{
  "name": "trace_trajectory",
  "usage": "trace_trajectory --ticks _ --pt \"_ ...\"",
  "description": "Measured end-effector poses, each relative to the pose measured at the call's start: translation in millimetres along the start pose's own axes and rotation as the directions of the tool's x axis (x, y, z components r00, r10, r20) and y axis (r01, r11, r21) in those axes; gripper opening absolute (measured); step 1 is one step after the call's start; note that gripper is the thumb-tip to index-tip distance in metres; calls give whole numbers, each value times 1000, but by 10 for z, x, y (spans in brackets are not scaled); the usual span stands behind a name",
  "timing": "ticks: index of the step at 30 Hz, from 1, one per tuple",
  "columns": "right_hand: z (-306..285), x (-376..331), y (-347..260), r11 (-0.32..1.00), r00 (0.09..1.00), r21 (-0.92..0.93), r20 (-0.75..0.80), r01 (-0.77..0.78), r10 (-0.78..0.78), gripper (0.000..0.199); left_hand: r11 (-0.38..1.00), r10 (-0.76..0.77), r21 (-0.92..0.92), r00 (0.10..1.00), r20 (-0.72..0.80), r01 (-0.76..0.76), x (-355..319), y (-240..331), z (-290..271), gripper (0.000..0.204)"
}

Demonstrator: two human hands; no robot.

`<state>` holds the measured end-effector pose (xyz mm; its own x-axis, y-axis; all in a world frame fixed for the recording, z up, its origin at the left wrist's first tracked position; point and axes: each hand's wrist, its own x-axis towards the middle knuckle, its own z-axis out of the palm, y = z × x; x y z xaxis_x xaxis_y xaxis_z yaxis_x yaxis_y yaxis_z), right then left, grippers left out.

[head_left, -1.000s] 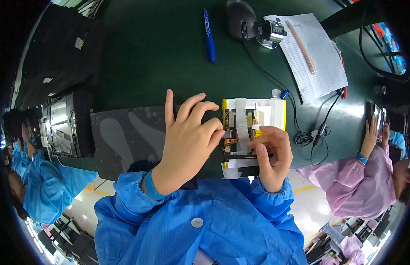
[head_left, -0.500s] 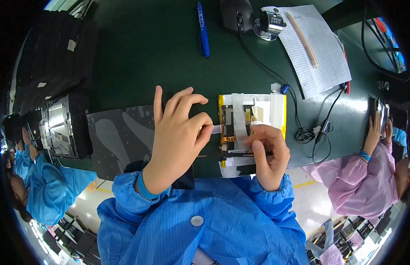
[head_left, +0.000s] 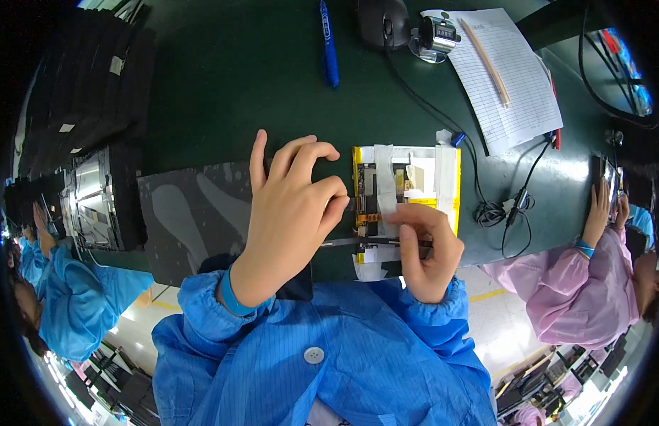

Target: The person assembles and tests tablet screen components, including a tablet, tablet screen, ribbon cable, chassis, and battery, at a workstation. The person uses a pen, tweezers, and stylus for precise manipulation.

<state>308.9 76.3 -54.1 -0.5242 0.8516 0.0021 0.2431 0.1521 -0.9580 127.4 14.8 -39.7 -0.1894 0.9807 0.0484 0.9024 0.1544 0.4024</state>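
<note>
In front of me lies an opened flat device (head_left: 420,157), yellow along its edges, with a dark circuit board (head_left: 368,188) on its left side. Strips of whitish tape (head_left: 385,170) run across it. My left hand (head_left: 290,206) is at the device's left edge, thumb and forefinger pinched together; what they hold, if anything, is hidden. My right hand (head_left: 432,248) is over the lower right part, fingers curled round slim dark tweezers (head_left: 379,241). Their pale tips point left, below my left fingers. Its forefinger and thumb hover close to the tape and an orange flex cable (head_left: 368,219).
A dark film-covered sheet (head_left: 194,213) lies left, beside stacked black panels (head_left: 95,85). Farther off are a blue pen (head_left: 329,50), a mouse (head_left: 382,25), a tally counter (head_left: 437,35) and ruled paper (head_left: 500,78). Coiled cable (head_left: 491,213) lies right. Co-workers sit either side.
The tweezers have shifted slightly up and left, with more of their pale tips showing. A pale strip beside my left fingertips is no longer seen. My left hand has moved slightly right.
</note>
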Motion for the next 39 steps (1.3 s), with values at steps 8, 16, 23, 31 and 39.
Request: trace_trajectory --ticks 8,16,23,31,39 --pt "76 45 10 842 898 -322 239 433 -371 44 1000 4 4 1000 -26 -4 -12 -5 26 5" --pt "133 27 -46 701 842 -468 337 538 -421 54 999 22 32 999 -39 -21 -32 -28 57 5" --pt "160 -178 -96 986 990 80 -18 144 -143 54 964 244 -103 970 -11 -244 -211 275 -70 43" --pt "16 -222 -100 993 992 19 43 120 -121 27 951 242 -171 964 -113 -259 -278 264 -86 21" --pt "173 -170 -200 957 994 273 -25 -98 109 15 970 243 64 958 -151 -236 -315 248 -213 9"
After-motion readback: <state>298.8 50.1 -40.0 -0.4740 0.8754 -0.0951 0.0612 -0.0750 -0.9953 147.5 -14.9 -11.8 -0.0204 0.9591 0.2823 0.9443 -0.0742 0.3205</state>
